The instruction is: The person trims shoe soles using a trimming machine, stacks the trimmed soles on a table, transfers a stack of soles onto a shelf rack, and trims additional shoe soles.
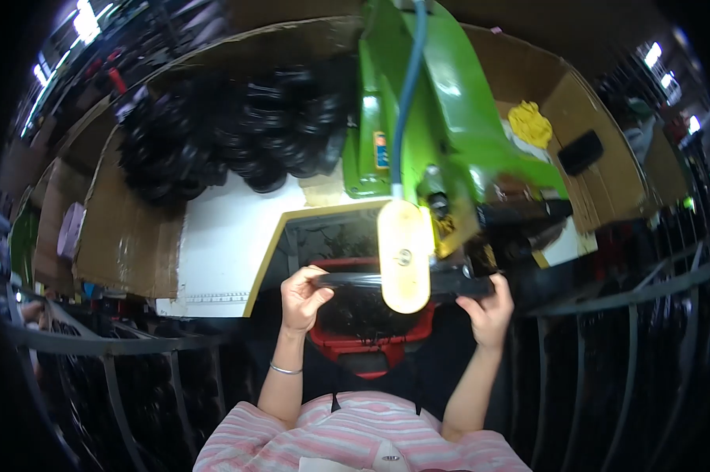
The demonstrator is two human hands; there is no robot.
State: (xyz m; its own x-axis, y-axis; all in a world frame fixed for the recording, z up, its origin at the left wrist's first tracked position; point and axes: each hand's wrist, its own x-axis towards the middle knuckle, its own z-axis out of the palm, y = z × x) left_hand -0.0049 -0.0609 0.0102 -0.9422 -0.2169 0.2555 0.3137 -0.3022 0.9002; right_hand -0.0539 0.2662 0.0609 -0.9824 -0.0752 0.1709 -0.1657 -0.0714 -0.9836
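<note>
A long, glossy black strip [351, 280] stretches level between my two hands in front of a green machine [465, 102]. My left hand [301, 300] pinches its left end between thumb and fingers. Its other end is in my right hand [488, 313], thumb below and fingers above. A yellow oval lamp head [403, 256] on a blue flexible stem hides the middle of the strip. Close to my right hand is the machine's dark working head [481, 256], blurred. Whether the strip touches it I cannot tell.
Several black curved pieces are heaped at the left on the white tabletop [217, 244], beside cardboard walls [127, 228]. A yellow cloth [530, 124] and a black block [581, 153] lie in the right-hand box. Below my hands is a red bin [347, 344]; metal rails [119, 344] flank me.
</note>
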